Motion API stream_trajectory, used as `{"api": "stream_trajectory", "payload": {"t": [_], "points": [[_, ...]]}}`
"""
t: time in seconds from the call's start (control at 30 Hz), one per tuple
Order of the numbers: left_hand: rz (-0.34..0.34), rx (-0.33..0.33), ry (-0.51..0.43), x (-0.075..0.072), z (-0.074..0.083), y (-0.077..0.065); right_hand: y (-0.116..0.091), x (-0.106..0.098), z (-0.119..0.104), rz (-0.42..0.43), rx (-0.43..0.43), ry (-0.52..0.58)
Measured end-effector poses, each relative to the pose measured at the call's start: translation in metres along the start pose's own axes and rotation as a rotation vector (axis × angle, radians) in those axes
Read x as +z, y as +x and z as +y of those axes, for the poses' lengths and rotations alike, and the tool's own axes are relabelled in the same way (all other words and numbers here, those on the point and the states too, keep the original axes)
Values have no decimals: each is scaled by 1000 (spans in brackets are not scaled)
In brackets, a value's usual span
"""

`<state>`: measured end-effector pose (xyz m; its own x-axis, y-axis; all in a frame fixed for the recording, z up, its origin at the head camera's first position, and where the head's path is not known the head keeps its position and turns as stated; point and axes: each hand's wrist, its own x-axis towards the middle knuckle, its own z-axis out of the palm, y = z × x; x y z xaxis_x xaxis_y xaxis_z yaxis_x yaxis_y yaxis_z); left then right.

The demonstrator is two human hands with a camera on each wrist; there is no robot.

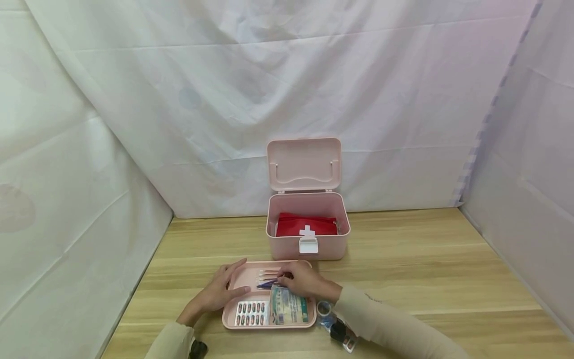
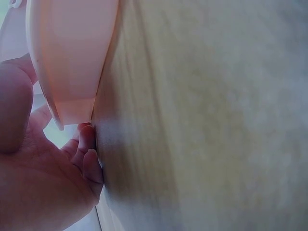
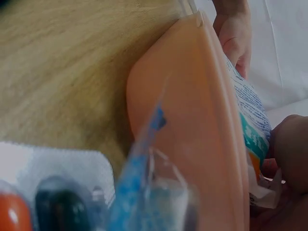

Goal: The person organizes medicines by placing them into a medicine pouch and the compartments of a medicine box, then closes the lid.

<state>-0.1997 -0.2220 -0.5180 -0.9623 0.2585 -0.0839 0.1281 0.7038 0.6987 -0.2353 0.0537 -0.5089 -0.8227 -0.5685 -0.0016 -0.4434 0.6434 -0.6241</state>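
My left hand (image 1: 219, 289) holds the left end of a pink tray (image 1: 227, 316), its thumb over the rim and inside, as the left wrist view also shows at the tray's wall (image 2: 72, 53). Over the tray's right half, my right hand (image 1: 302, 279) pinches the end of slim dark blue tweezers (image 1: 266, 284). Cotton swabs (image 1: 268, 272) lie beside them in the far compartment, their right ends covered by the fingers. Below are a capsule blister pack (image 1: 252, 313) and a printed plastic packet (image 1: 289, 306); the right wrist view shows the packet (image 3: 248, 110) by the fingers.
An open pink first-aid box (image 1: 309, 248) stands behind the tray with a red pouch (image 1: 305, 224) inside. Right of the tray lie a clear roll (image 1: 324, 308) and another blister pack (image 1: 350, 344), partly under the right wrist. White cloth (image 1: 224, 124) hangs around the wooden table (image 1: 417, 259).
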Motion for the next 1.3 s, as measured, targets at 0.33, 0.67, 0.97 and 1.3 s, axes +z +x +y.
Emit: {"api": "stream_trajectory", "payload": {"t": [0.33, 0.67, 0.97, 1.3], "points": [[-4, 7, 11, 0, -1, 0, -8, -10, 4, 95, -139, -31], [-7, 19, 11, -3, 1, 0, -25, -35, 11, 108, -216, 91], [-4, 20, 7, -2, 2, 0, -50, -56, 25, 53, -165, 151], [-7, 9, 4, -2, 1, 0, -66, -71, 48, 38, -102, 186]]}}
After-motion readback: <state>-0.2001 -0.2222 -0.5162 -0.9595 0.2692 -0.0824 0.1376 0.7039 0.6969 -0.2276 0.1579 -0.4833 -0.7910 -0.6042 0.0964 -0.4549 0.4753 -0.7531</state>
